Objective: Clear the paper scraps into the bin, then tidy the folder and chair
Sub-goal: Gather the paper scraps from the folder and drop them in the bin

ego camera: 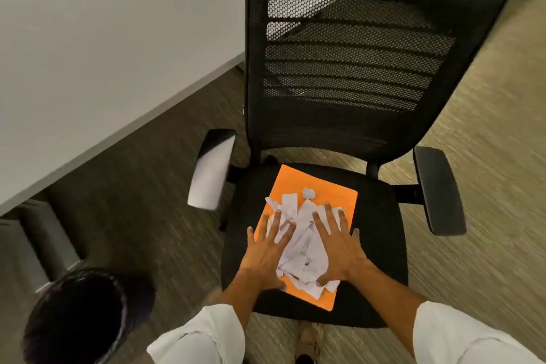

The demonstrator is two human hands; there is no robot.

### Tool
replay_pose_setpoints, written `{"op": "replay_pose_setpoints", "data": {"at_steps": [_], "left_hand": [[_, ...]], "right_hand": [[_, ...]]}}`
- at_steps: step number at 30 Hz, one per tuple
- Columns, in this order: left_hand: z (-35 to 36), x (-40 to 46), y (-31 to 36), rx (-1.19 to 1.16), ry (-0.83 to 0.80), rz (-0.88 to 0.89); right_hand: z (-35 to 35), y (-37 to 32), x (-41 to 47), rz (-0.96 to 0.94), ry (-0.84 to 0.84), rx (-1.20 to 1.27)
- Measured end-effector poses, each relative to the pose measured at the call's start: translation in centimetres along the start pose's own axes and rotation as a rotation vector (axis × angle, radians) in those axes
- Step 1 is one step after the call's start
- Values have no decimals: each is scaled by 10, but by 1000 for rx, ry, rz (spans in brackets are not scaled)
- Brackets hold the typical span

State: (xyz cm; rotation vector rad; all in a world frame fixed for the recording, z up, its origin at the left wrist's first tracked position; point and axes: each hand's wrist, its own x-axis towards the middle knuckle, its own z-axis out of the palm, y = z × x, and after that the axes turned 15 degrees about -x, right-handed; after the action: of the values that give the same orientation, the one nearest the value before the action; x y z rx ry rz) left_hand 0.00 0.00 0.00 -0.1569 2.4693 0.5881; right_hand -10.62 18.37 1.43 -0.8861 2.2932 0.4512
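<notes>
An orange folder (331,189) lies flat on the seat of a black mesh office chair (381,233). A heap of torn white paper scraps (304,248) sits on the folder, with one small crumpled ball (309,193) apart near its far edge. My left hand (267,251) rests flat with fingers spread on the left side of the heap. On the right side my right hand (338,245) lies the same way, open and touching the scraps. Neither hand holds anything. A black round bin (79,316) stands on the floor at the lower left.
A white desk (88,53) runs along the upper left, close to the chair's left armrest (211,168). The right armrest (438,189) juts out over striped carpet (487,142). My shoe (310,340) shows under the seat's front edge.
</notes>
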Motion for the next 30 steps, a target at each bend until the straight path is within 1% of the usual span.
{"op": "replay_pose_setpoints", "data": {"at_steps": [1, 4, 9, 14, 19, 26, 30], "left_hand": [[6, 7, 1, 10, -10, 12], [16, 25, 1, 26, -44, -28], [43, 48, -7, 7, -88, -47], [60, 59, -16, 8, -93, -8], [63, 63, -17, 49, -48, 35], [70, 65, -15, 34, -39, 118], [70, 65, -13, 34, -30, 164]], "right_hand": [[6, 0, 8, -7, -13, -2], [11, 2, 25, 27, -47, -26], [29, 4, 51, 3, -73, -30], [48, 3, 67, -34, -70, -82], [64, 2, 74, -9, -66, -7], [61, -3, 80, 12, -63, 18], [60, -3, 77, 13, -25, 19]]}}
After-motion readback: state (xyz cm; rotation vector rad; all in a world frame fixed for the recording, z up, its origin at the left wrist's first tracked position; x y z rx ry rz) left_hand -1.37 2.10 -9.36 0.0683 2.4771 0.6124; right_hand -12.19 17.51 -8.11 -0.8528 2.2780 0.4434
